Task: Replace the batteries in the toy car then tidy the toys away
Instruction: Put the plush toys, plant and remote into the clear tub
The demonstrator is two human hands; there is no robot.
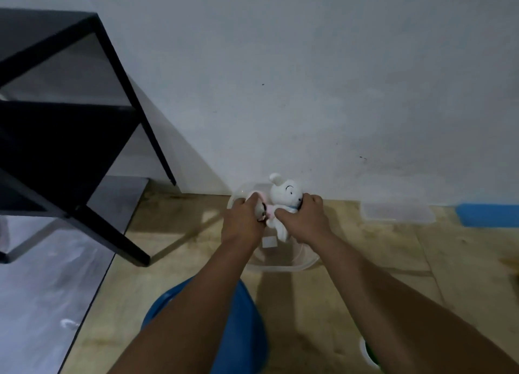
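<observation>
Both forearms are bare up to the frame's lower edge, with no sleeves showing. The left hand (pixel 243 219) and right hand (pixel 304 215) wear no gloves, rings or watches.

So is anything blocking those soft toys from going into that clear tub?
Nothing visible does. The left hand and right hand grip the soft toys right over the clear tub, which has no lid on. What looks like its lid lies apart on the floor to the right, by the wall.
</observation>
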